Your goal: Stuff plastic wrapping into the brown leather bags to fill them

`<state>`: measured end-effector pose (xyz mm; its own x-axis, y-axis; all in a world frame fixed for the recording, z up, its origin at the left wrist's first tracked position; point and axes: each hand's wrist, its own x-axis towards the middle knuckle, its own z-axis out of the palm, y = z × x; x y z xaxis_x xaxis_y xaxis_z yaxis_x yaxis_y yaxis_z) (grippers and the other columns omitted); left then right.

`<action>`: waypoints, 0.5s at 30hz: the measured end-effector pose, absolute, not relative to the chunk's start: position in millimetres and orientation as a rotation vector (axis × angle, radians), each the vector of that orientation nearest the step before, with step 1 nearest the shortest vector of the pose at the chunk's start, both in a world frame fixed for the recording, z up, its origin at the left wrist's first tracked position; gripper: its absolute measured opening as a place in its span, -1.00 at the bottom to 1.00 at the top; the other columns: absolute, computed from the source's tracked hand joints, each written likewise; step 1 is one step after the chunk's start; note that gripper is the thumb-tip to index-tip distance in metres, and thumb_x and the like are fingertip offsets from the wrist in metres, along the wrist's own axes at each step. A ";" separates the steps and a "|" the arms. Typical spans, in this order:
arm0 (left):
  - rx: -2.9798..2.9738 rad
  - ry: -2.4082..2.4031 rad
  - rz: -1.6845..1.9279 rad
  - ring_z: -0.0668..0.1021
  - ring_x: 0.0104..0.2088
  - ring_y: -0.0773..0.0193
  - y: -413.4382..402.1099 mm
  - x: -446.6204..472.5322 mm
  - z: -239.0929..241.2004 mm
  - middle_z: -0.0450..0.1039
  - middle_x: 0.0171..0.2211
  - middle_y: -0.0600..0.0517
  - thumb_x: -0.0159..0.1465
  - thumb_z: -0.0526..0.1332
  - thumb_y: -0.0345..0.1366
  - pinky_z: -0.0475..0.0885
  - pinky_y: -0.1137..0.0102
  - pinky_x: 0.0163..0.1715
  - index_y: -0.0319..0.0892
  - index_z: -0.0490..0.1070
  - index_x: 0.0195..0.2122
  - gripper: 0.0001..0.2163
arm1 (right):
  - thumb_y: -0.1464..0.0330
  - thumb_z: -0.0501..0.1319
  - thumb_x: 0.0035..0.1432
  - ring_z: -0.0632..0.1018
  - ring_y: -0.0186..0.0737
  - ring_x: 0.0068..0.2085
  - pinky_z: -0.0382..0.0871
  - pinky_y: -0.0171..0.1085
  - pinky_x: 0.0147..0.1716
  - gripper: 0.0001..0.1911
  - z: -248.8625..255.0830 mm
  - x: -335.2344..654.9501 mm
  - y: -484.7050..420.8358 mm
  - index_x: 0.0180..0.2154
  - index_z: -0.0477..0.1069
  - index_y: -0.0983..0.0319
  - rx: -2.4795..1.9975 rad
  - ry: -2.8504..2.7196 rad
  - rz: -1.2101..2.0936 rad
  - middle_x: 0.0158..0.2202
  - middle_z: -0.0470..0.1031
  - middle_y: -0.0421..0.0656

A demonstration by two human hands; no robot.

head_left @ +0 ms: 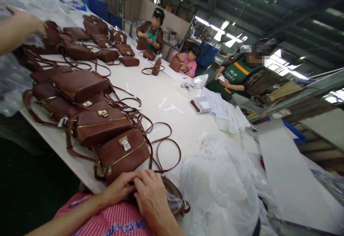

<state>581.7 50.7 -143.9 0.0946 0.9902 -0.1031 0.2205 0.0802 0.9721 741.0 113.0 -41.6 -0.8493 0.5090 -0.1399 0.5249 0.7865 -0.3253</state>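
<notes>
Looking down, I see my left hand (120, 188) and right hand (150, 196) side by side, fingers bent down onto a brown handbag (174, 192) at the near edge of the white surface (172, 96). The hands hide most of the handbag, so I cannot tell whether they grip it. A row of matching bags (100, 125) lies just beyond, with crumpled clear plastic (220, 182) to the right.

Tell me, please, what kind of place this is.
Most likely a handbag factory or packing workshop. Many similar brown handbags lie in groups on a long white table, several people sit along it handling bags, and clear plastic wrappings are piled at its near end.
</notes>
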 end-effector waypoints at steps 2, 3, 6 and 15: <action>1.320 1.325 0.934 0.56 -0.04 0.12 50.6 583.8 -152.8 0.58 -0.07 -0.01 0.17 0.24 -0.25 0.43 0.28 0.05 -0.18 0.47 -0.06 -0.69 | 0.52 0.20 0.23 0.52 -0.01 -0.08 0.50 -0.08 -0.13 -0.77 -53.6 726.0 113.3 -0.07 0.45 0.24 0.854 2.780 -0.448 -0.09 0.56 -0.04; 1.322 1.345 0.916 0.55 -0.06 0.11 50.7 584.3 -156.4 0.57 -0.08 0.00 0.09 0.27 -0.27 0.44 0.26 0.02 -0.18 0.45 -0.05 -0.63 | 0.54 0.20 0.21 0.53 -0.01 -0.09 0.51 -0.10 -0.16 -0.75 -58.8 722.7 114.8 -0.07 0.45 0.26 0.858 2.732 -0.427 -0.11 0.56 -0.02; 1.346 1.400 0.870 0.53 -0.15 0.11 52.5 584.8 -160.5 0.54 -0.19 0.04 -0.03 0.29 -0.34 0.44 0.27 -0.08 -0.18 0.45 -0.16 -0.65 | 0.54 0.21 0.18 0.53 0.01 -0.05 0.54 -0.14 -0.21 -0.74 -65.6 724.2 121.7 -0.08 0.47 0.25 0.842 2.699 -0.413 -0.11 0.54 -0.02; 1.569 1.549 0.846 0.50 -0.23 0.19 67.8 596.7 -133.9 0.44 -0.26 0.06 0.16 0.25 -0.27 0.44 0.36 -0.18 -0.11 0.41 -0.29 -0.89 | 0.53 0.21 0.14 0.56 -0.10 -0.19 0.53 -0.24 -0.33 -0.83 -71.2 738.2 135.9 -0.29 0.45 0.14 0.913 3.043 -0.281 -0.24 0.54 -0.16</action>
<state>596.7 67.8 -133.9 0.0448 0.9975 -0.0542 0.4938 0.0251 0.8692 738.2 135.9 -71.2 -0.8350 0.5502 -0.0048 0.5418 0.8207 -0.1815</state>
